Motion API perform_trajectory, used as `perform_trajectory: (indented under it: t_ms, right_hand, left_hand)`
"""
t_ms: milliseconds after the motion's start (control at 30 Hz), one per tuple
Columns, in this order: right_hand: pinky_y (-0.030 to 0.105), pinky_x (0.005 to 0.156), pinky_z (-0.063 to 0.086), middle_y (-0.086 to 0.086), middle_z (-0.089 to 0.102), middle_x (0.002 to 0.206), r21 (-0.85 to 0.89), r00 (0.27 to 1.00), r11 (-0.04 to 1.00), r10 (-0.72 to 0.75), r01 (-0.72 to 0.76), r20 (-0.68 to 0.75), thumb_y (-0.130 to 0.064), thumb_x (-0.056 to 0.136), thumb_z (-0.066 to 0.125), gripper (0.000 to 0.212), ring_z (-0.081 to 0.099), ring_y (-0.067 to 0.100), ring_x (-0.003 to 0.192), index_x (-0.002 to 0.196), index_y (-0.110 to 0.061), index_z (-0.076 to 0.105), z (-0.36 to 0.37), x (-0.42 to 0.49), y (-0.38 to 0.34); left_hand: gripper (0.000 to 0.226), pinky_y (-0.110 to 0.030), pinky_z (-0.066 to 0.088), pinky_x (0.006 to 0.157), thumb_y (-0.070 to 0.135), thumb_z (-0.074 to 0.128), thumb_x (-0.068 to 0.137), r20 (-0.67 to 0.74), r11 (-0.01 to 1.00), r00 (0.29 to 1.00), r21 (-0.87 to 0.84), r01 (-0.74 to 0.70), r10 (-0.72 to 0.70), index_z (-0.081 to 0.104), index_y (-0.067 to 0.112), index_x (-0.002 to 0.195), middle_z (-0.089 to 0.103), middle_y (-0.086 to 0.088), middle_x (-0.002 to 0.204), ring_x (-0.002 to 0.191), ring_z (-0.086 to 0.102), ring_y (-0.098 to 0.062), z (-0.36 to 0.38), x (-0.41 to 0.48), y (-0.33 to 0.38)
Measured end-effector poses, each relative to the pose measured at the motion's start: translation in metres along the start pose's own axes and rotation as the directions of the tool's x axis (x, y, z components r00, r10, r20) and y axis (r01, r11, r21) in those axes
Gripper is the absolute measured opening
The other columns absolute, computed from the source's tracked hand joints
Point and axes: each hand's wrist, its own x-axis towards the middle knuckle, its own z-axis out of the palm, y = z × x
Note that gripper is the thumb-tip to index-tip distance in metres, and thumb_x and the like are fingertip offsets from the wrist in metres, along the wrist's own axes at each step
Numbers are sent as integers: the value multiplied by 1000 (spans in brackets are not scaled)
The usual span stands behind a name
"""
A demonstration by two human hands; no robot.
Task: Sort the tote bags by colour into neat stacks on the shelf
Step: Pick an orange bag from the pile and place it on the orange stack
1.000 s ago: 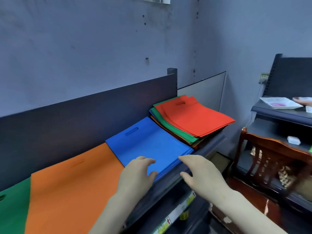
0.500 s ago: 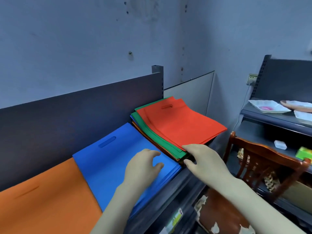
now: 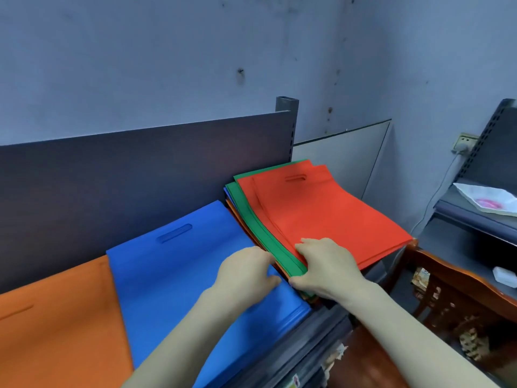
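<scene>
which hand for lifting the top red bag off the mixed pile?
Right hand, likely. Its fingers lie on the near corner of the red bag, thumb at the edge of the pile, pinching it. The left hand rests on the blue stack beside it.

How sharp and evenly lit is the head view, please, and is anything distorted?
Head view: soft, even light, no glare on the red bags; wide lens leans the right shelving upright; chair looks smeared; the right hand gripping the mixed stack is sharper.
</scene>
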Motion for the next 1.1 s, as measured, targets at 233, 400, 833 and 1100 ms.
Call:
perform_trajectory:
  t_ms: [233, 400, 833, 1100]
  right_hand:
    - [33, 63, 35, 5, 67, 97, -128, 992, 984, -125, 120, -29, -29, 73, 55, 22, 60, 34, 97, 92, -18, 58, -8, 25, 30]
    - [36, 71, 48, 4, 68, 98, -39, 971, 971, -237, 235, -34, -17, 73, 51, 31, 60, 33, 98, 101, -22, 61, -13, 46, 58]
    - [37, 69, 46, 9, 67, 100, -47, 852, 852, -523, 522, -21, -17, 77, 49, 31, 60, 36, 97, 107, -21, 57, -20, 59, 80]
    - [37, 80, 51, 3, 66, 114, -28, 763, 762, -647, 646, 2, -10, 76, 48, 59, 60, 31, 107, 129, -35, 46, -11, 47, 90]
  left_hand:
    - [20, -30, 45, 69, 36, 56, 87, -33, 989, 989, -28, 144, -144, 67, 23, 98, 63, 3, 99, 96, 56, -18, 10, 6, 14]
    - [27, -36, 49, 71, 38, 55, 89, -68, 942, 944, -111, 316, -324, 66, 14, 95, 66, -2, 96, 89, 60, -20, 24, 12, 27]
    - [41, -29, 50, 79, 29, 64, 85, -182, 699, 717, -476, 534, -672, 60, 24, 125, 65, 10, 94, 91, 59, -11, 49, 7, 79]
    - [22, -37, 50, 81, 16, 57, 87, -431, 776, 647, -320, 543, -630, 69, 20, 104, 63, 3, 107, 101, 57, -19, 63, 4, 102]
